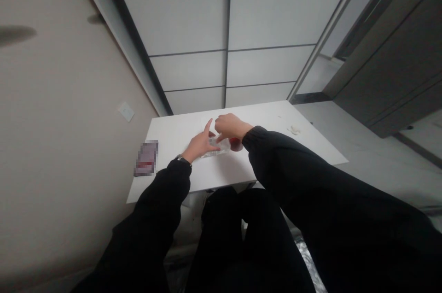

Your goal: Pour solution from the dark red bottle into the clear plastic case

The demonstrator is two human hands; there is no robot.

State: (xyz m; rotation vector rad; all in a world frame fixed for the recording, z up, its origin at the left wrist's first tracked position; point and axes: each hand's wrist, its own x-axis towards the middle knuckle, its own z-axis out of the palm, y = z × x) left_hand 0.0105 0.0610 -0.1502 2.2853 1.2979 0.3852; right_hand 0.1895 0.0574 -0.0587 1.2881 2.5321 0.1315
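Clear plastic catches the light on the white table (210, 174), where a see-through piece (223, 146) lies near the middle of the top, below and between the person's two hands; whether it is a soft bag or a stiffer tray is too blurred to tell. The left hand (199, 145) is spread wide, its index finger raised and its thumb stretched across the plastic. The right hand (229, 126) arches over it from the far side, fingers bent and one digit reaching down to it; whether it pinches anything, I cannot tell. Just beside the plastic, partly behind the right wrist, sits a red object (236, 145). That closeness looks like the main risk: a sideways sweep of the wrist or black sleeve (257, 142) could nudge the red object away, particularly if it is as round as it seems. With the left hand's grip so loose, a tug from the right might also make the plastic skid or crumple on the smooth top. Its long axis appears to run left to right, roughly along the table's near edge, the right end towards the red object; which end is its front cannot be made out.
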